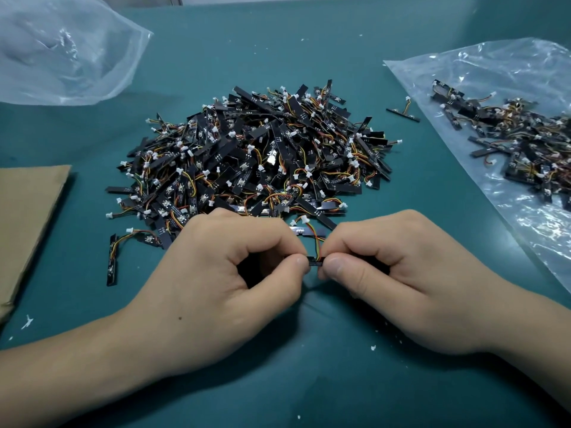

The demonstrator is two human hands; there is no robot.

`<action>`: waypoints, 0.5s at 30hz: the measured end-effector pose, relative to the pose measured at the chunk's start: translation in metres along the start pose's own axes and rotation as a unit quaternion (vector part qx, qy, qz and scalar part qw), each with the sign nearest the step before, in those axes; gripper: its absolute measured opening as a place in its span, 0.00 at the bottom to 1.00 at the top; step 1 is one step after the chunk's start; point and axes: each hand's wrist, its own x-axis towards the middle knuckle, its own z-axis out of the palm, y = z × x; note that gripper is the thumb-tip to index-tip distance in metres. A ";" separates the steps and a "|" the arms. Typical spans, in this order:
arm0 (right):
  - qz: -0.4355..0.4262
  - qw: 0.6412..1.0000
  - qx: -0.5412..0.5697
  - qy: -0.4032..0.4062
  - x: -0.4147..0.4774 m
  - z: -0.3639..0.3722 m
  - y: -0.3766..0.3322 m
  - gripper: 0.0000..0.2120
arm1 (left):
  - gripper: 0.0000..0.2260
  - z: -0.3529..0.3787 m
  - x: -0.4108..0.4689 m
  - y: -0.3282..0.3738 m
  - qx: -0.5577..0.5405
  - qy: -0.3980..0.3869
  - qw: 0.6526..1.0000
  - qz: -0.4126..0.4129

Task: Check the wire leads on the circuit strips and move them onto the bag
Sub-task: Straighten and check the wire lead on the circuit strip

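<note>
Circuit strip (315, 261) pinched between left hand (216, 273) and right hand (401, 273) near table's front edge; flex gently, watching wire leads (315, 242).

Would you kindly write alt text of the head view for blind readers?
Left hand and right hand pinch one circuit strip, wire leads arching up. Behind lies a pile of strips; more rest on a clear bag at right.

Two hands (222, 279) (398, 273), two plastic bags (61, 50) (494, 75), one cardboard sheet (24, 217), and uncountably many circuit strips (253, 152).
</note>
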 end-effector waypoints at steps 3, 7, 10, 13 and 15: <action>-0.002 1.000 0.010 -0.002 0.001 -0.001 0.000 0.09 | 0.05 0.000 0.000 0.002 0.006 -0.006 1.000 -0.002; 0.004 1.000 0.018 -0.006 0.001 -0.002 -0.001 0.09 | 0.05 -0.001 0.000 0.000 0.039 -0.013 0.999 0.012; -0.002 0.999 0.039 0.002 0.000 -0.001 -0.001 0.10 | 0.05 0.001 -0.001 -0.002 0.015 -0.008 1.000 0.005; 0.013 0.999 0.041 0.008 -0.001 -0.001 -0.001 0.15 | 0.04 0.001 -0.003 -0.003 -0.014 0.010 1.000 0.008; 0.012 0.999 0.033 -0.009 -0.001 -0.001 -0.002 0.18 | 0.03 0.001 -0.002 -0.003 0.019 -0.004 1.000 0.010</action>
